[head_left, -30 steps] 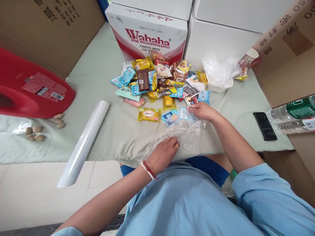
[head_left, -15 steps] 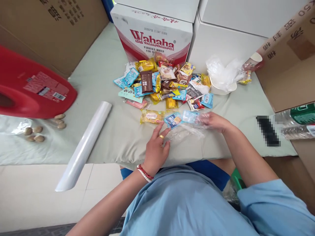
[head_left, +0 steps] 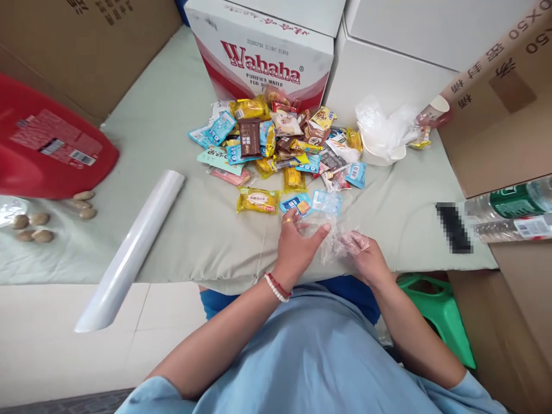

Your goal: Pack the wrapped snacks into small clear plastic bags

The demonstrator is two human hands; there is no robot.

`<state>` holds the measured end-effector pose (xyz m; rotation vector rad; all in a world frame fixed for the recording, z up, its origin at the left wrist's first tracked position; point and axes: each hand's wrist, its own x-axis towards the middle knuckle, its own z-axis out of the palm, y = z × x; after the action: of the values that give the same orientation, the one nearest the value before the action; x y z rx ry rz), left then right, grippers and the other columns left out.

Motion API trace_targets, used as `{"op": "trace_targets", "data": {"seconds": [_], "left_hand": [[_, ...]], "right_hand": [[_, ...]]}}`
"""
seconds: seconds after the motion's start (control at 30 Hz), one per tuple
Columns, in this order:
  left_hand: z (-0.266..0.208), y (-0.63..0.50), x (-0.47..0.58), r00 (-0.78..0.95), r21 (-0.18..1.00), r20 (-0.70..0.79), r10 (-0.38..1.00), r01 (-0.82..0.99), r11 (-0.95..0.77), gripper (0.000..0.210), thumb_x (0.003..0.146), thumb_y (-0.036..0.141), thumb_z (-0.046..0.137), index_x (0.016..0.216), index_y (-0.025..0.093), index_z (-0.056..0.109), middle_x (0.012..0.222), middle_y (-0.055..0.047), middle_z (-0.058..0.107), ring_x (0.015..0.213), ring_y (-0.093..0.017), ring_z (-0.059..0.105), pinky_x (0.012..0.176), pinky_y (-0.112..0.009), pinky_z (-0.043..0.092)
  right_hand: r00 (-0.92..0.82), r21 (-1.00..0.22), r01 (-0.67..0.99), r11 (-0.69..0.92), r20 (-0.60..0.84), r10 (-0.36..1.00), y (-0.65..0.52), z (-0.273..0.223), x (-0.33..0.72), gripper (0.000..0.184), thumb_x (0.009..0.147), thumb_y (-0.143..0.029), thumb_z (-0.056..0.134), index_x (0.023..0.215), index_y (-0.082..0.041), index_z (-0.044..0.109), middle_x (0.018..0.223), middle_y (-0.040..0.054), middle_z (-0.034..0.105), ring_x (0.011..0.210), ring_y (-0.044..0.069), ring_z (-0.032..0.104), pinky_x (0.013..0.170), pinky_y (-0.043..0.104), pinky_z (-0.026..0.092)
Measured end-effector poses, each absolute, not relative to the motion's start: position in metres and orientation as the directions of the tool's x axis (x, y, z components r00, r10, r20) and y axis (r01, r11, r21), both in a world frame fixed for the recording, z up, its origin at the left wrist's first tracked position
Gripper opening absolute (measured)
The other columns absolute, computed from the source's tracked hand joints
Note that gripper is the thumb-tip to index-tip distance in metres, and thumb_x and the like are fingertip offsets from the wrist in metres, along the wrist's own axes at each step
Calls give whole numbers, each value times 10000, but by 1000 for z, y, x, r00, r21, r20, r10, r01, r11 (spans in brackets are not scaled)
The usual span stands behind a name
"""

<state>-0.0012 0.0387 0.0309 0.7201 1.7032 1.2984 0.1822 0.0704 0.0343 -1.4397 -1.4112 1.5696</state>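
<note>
My left hand (head_left: pixel 297 247) and my right hand (head_left: pixel 364 259) are close together near the front edge of the cloth-covered table (head_left: pixel 190 230). Both grip a crumpled clear plastic bag (head_left: pixel 332 241) held between them, just above the cloth. A pile of small wrapped snack packets (head_left: pixel 276 144) lies beyond the hands. The nearest packets are a yellow one (head_left: pixel 257 200), a blue one (head_left: pixel 297 204) and a pale blue one (head_left: pixel 326 202), just past my left fingers.
A white roll (head_left: pixel 133 247) lies at the left, overhanging the table edge. A Wahaha carton (head_left: pixel 263 54) and white boxes stand behind the pile. A white bowl with plastic (head_left: pixel 383 138), nuts (head_left: pixel 32 227), a red container (head_left: pixel 47 149), bottles (head_left: pixel 513 213) and a green stool (head_left: pixel 435 310) surround the spot.
Both hands drew back toward me and came together. The flat plastic on the cloth is now gathered up and lifted between them. My left hand closed on it.
</note>
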Motion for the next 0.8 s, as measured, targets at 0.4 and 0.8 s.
{"op": "trace_targets", "data": {"seconds": [0.4,0.8], "left_hand": [[30,-20,-59,-558,931,-359,748,-272,244,342,867,512,688,781,200,577,674,35,571,571,-94,466,538,-221,373],[4,-114,-85,23,56,508,861,997,-59,646,900,111,698,1426,449,537,1427,-36,640,1443,-308,497,1241,-614,316]], "right_hand": [[-198,-947,213,-239,-281,939,52,26,201,458,855,-621,670,698,-204,567,641,-28,497,590,120,396,554,242,335],[-352,-875,481,-54,-249,902,71,22,192,355,902,-537,638,862,-190,702,752,10,638,696,162,540,641,264,419]]}}
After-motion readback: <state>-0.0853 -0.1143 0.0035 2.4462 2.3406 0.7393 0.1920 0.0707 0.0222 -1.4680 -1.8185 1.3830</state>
